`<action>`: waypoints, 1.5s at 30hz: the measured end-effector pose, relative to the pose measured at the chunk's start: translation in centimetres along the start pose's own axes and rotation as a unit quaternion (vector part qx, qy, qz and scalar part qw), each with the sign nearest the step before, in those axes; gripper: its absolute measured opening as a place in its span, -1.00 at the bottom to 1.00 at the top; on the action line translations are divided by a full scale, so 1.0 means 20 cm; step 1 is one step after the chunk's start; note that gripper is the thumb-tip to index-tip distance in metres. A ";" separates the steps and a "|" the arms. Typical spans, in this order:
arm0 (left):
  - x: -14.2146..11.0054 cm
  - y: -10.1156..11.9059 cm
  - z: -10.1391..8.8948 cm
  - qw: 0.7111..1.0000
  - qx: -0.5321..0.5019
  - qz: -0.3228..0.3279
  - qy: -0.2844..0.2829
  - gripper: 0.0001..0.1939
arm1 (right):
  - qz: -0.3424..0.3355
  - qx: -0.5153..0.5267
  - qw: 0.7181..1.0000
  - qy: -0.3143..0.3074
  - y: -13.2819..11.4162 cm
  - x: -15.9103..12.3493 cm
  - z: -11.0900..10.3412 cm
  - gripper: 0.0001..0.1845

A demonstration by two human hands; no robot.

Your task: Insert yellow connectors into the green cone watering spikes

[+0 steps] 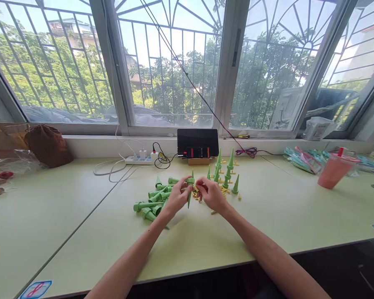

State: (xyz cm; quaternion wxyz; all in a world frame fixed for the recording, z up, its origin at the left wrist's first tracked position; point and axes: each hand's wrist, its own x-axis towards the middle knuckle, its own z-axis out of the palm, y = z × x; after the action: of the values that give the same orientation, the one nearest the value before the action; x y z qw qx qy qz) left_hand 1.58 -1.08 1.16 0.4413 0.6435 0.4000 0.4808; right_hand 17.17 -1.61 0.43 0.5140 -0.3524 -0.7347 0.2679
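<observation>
My left hand (176, 197) is closed around a green plant watering spike (190, 181), held upright with its long tip pointing down. Against the spike's side, my right hand (212, 194) pinches a small yellow valve (195, 188); how far it is inserted I cannot tell. To the left of my hands lies a heap of green spikes (148, 205). Behind and right of them, several green spikes (230, 162) stand stacked with yellow valves sticking out. Loose yellow valves (226, 190) lie beside these stacks, partly hidden by my right hand.
A phone (198, 152) and a dark tablet (187, 135) stand behind my hands. A power strip (139, 159) with cables lies to the left. At right stands a pink drink cup (335, 171) near plastic packets (301, 159). A brown pouch (48, 145) sits far left.
</observation>
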 end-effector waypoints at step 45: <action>-0.01 0.00 -0.02 0.990 -0.096 -0.056 -0.089 -0.41 | 0.062 0.126 0.990 -0.006 0.00 0.03 -0.02 -0.81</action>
State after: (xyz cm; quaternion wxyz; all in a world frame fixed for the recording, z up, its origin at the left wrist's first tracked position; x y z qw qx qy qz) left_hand 1.07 -1.22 1.10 0.5611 0.6151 0.3460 0.4325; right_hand 17.40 -1.13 0.84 0.5319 -0.3280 -0.6749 0.3924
